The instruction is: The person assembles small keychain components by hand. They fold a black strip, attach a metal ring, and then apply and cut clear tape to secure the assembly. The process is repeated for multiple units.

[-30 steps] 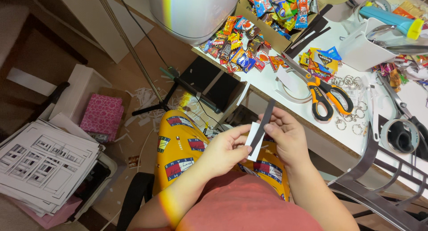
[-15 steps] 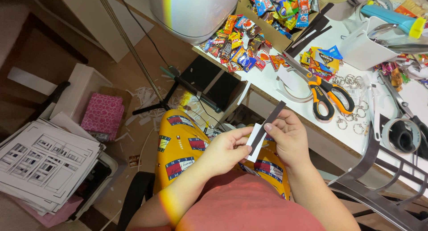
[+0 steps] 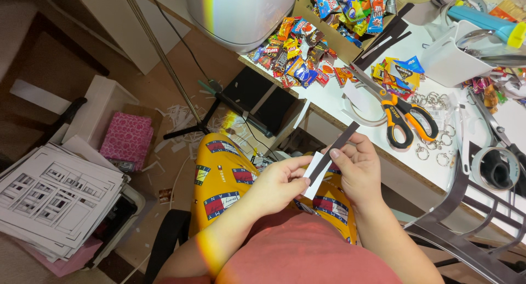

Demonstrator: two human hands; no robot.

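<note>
Both hands are over the lap, just short of the table edge point(image 3: 329, 117). Left hand point(image 3: 279, 184) is pinched shut on the white backing paper point(image 3: 313, 174) at the strip's lower end. Right hand point(image 3: 359, 171) is closed on the dark adhesive strip point(image 3: 335, 151), thumb on top, upper end sticking up free toward the table.

Progress, as I read it: the strip is cut to length, and the backing looks partly peeled at the lower end only; most of the strip still looks covered. More dark strips point(image 3: 383, 40) lie on the table, unhandled.

Room: the orange-handled scissors point(image 3: 402, 111), tape roll point(image 3: 359, 106) and key rings point(image 3: 430, 100) crowd the near table edge, candy pile point(image 3: 298, 51) beyond. Open space is over the yellow shorts point(image 3: 219, 180); the grey chair arm point(image 3: 455, 207) boxes in the right side.
</note>
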